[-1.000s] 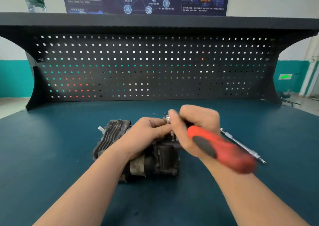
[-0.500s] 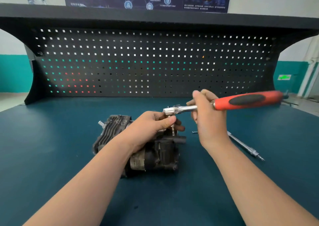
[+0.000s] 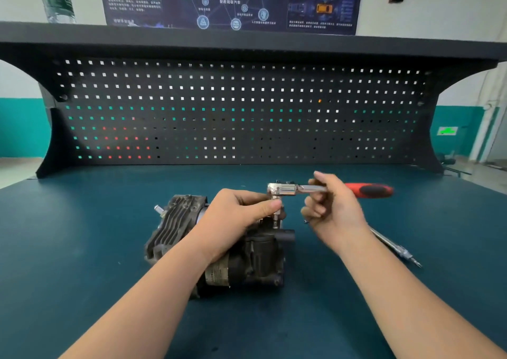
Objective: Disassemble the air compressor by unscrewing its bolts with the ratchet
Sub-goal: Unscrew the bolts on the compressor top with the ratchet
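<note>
My left hand (image 3: 241,218) pinched the socket over the dark ribbed metal compressor (image 3: 192,238); my right hand (image 3: 333,210) gripped the red-handled steel ratchet (image 3: 315,188), its handle pointing rightward.

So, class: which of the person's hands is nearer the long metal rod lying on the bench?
Right. The right hand holds the ratchet just above the rod; the left hand is farther, on the air compressor.
</note>
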